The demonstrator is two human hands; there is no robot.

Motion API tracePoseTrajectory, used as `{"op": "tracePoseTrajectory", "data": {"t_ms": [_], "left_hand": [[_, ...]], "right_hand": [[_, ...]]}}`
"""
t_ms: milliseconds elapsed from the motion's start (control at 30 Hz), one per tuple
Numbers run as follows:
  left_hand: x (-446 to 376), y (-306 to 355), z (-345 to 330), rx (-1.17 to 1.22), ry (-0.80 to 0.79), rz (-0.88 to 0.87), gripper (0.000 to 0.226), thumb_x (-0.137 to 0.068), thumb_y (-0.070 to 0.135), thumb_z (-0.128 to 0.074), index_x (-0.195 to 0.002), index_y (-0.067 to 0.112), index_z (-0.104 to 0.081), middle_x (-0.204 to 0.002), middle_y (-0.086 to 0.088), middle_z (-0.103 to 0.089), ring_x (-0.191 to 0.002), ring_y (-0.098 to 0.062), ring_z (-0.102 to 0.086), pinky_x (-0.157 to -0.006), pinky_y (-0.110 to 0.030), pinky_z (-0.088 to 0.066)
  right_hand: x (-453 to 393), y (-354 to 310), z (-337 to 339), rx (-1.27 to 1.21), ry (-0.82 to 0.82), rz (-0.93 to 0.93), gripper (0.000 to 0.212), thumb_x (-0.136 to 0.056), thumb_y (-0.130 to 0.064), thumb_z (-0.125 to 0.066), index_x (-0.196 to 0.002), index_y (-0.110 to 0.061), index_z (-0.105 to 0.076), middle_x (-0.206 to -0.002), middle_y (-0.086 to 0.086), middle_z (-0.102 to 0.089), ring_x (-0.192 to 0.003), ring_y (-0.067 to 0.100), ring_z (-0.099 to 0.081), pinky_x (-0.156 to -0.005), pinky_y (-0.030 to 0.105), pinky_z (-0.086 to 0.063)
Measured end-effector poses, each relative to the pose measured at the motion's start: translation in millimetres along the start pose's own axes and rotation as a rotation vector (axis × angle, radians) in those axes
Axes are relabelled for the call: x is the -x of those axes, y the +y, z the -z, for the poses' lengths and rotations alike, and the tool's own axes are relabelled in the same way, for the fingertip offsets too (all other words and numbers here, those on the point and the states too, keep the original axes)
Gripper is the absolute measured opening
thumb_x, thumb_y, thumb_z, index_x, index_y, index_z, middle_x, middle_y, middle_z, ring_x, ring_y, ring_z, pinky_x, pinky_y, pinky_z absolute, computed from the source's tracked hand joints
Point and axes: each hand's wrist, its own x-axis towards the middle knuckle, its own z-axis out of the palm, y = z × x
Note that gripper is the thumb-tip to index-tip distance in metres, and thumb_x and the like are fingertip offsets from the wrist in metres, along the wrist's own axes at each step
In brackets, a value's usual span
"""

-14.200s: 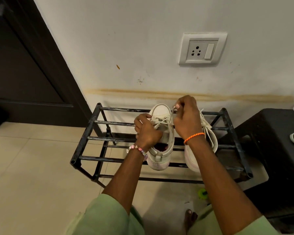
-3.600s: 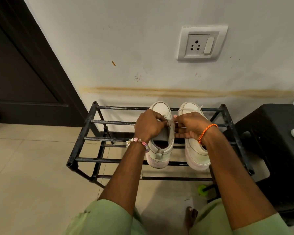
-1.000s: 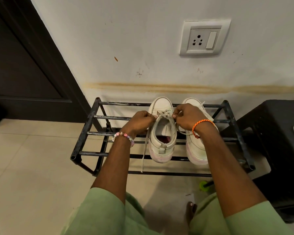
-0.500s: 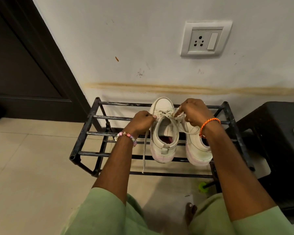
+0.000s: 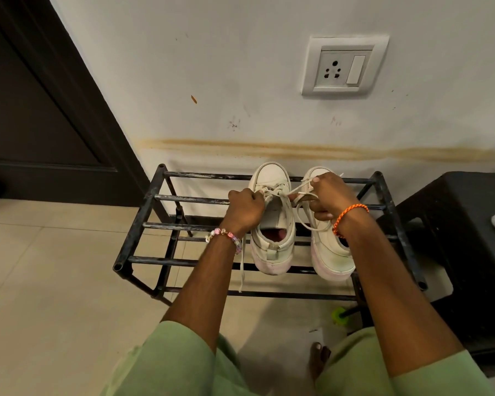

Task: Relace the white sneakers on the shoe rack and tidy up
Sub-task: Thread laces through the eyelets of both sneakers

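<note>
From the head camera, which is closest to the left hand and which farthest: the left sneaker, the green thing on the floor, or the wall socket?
1. Left sneaker, touching the left hand.
2. Green thing, on the floor, lower right.
3. Wall socket, high on the wall.

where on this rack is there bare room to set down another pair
The left half of the shoe rack top tier is bare bars, from its left rail to the left hand. It is crowded on the right: both white sneakers, the laces and the right hand. The black stool top also shows bare room.
</note>
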Motion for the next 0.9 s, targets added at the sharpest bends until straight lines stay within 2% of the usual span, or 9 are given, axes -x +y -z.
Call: {"op": "tracePoseTrajectory", "data": {"t_ms": [100, 200, 267, 300, 400, 467, 633, 733, 900], "left_hand": [[0.5, -0.2, -1.0, 0.022, 0.017, -0.009, 0.04, -0.1, 0.03, -0.039, -0.107, -0.004, -0.056, -0.118, -0.025, -0.05, -0.073, -0.019, -0.048, -0.067, -0.027, -0.038], [0.3, -1.4, 2.0, 0.07, -0.014, -0.028, 0.029, -0.098, 0.03, -0.047, -0.085, 0.005, -0.055, -0.093, -0.014, -0.056, -0.066, -0.017, -0.047, -0.061, -0.027, -0.04], [0.8, -3.0, 5.7, 0.134, 0.002, -0.023, 0.025, -0.094, 0.028, -0.055, -0.076, 0.011, -0.053, -0.076, -0.005, -0.055, -0.066, -0.016, -0.049, -0.063, -0.028, -0.043], [1.9, -3.0, 8.7, 0.161, 0.021, -0.026, 0.021, -0.092, 0.027, -0.059, -0.079, 0.011, -0.056, -0.075, -0.003, -0.057, -0.068, -0.015, -0.051, -0.063, -0.026, -0.044], [6.6, 1.1, 19.5, 0.201, 0.083, -0.07, 0.018, -0.086, 0.025, -0.067, -0.091, 0.008, -0.067, -0.085, -0.002, -0.067, -0.074, -0.011, -0.06, -0.063, -0.021, -0.046], [9.9, 4.7, 25.8, 0.165, 0.057, -0.111, 0.019, -0.084, 0.029, -0.069, -0.09, 0.011, -0.071, -0.084, 0.0, -0.069, -0.075, -0.01, -0.061, -0.065, -0.022, -0.047], [23.4, 12.8, 31.6, -0.069, 0.003, -0.2, 0.02, -0.079, 0.033, -0.074, -0.088, 0.015, -0.075, -0.088, 0.003, -0.071, -0.081, -0.006, -0.061, -0.062, -0.013, -0.041], [28.6, 19.1, 29.3, -0.205, 0.061, -0.267, 0.02, -0.083, 0.03, -0.071, -0.092, 0.012, -0.076, -0.092, -0.003, -0.073, -0.087, -0.013, -0.063, -0.071, -0.021, -0.044], [29.3, 20.7, 26.2, -0.246, 0.087, -0.297, 0.02, -0.085, 0.028, -0.068, -0.091, 0.01, -0.076, -0.09, -0.007, -0.073, -0.083, -0.021, -0.066, -0.077, -0.029, -0.052]], "right_hand": [[-7.1, 7.4, -3.7, -0.138, 0.033, -0.03, 0.026, -0.097, -0.006, -0.029, -0.075, -0.017, -0.035, -0.087, 0.027, -0.054, -0.025, 0.003, -0.038, -0.03, 0.012, -0.022], [-7.8, 11.1, -2.7, 0.039, 0.128, 0.026, 0.009, -0.095, -0.023, -0.042, -0.092, -0.019, -0.049, -0.106, 0.012, -0.063, -0.065, 0.016, -0.054, -0.055, 0.024, -0.035], [-5.0, 10.3, 5.1, 0.198, 0.178, 0.028, 0.026, -0.096, -0.027, -0.041, -0.113, -0.007, -0.047, -0.104, 0.012, -0.055, -0.091, 0.027, -0.053, -0.069, 0.028, -0.034], [-2.6, 8.8, 9.3, 0.229, 0.185, 0.038, 0.028, -0.097, -0.025, -0.039, -0.111, -0.003, -0.046, -0.098, 0.012, -0.052, -0.091, 0.029, -0.051, -0.069, 0.027, -0.033], [1.5, 6.2, 13.6, 0.324, 0.192, 0.091, 0.022, -0.093, -0.018, -0.039, -0.073, -0.01, -0.041, -0.071, 0.007, -0.04, -0.061, 0.019, -0.041, -0.05, 0.026, -0.025], [6.3, 3.2, 12.1, 0.374, 0.185, 0.124, 0.023, -0.09, -0.013, -0.041, -0.067, -0.01, -0.043, -0.074, 0.011, -0.043, -0.055, 0.015, -0.038, -0.046, 0.024, -0.025], [11.7, -3.0, 2.8, 0.247, 0.139, 0.24, 0.024, -0.093, -0.007, -0.048, -0.101, -0.008, -0.07, -0.092, 0.007, -0.063, -0.085, 0.015, -0.055, -0.076, 0.02, -0.038], [13.5, -0.9, -9.3, 0.11, 0.133, 0.261, 0.016, -0.088, -0.006, -0.059, -0.092, -0.013, -0.073, -0.089, 0.004, -0.069, -0.085, 0.012, -0.061, -0.079, 0.02, -0.044], [10.1, 8.9, -26.4, -0.059, 0.148, 0.208, 0.022, -0.079, -0.005, -0.07, -0.068, -0.023, -0.062, -0.075, 0.008, -0.069, -0.077, 0.024, -0.068, -0.082, 0.044, -0.056]]}}
